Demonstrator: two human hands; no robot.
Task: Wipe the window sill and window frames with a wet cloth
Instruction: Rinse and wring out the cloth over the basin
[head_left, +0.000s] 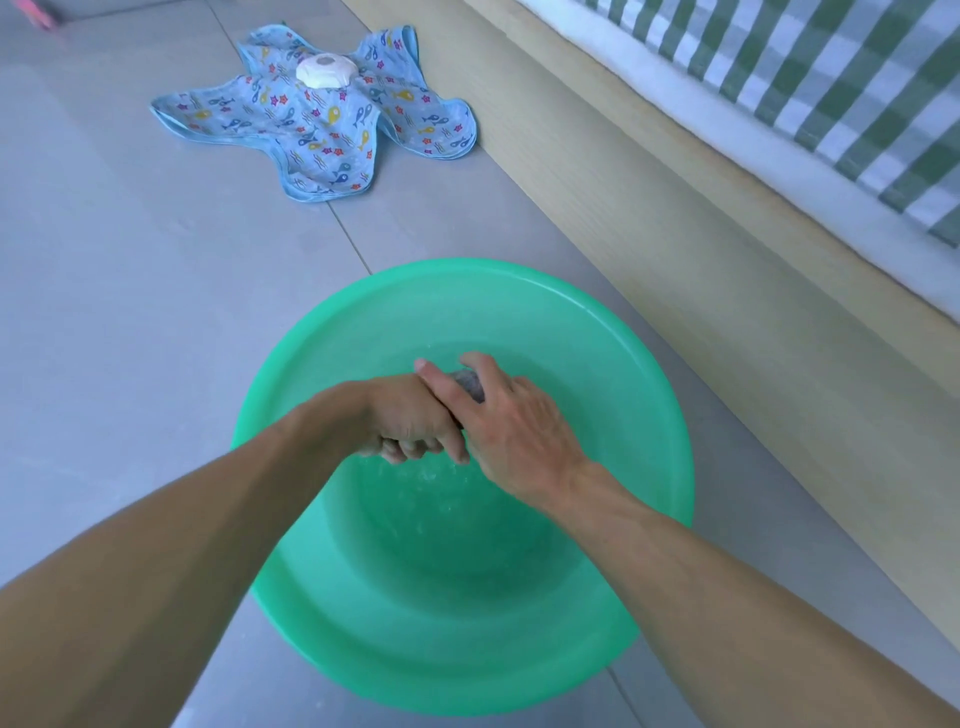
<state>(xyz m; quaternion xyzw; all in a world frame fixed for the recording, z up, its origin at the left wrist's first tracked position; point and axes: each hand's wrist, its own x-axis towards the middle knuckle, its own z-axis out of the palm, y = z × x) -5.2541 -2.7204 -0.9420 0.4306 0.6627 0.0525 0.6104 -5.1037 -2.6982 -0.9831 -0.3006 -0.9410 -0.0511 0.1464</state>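
While both hands sit over the green basin (363, 322) at lower centre, the grey cloth (470, 387) is clamped between them: left hand (410, 421) fisted round it, right hand (511, 431) wrapped over the top, probably wringing so drips fall inside. Patterned blue cloth (322, 119) with a white puck (326, 70) lies upper left on the floor, well apart, unused.
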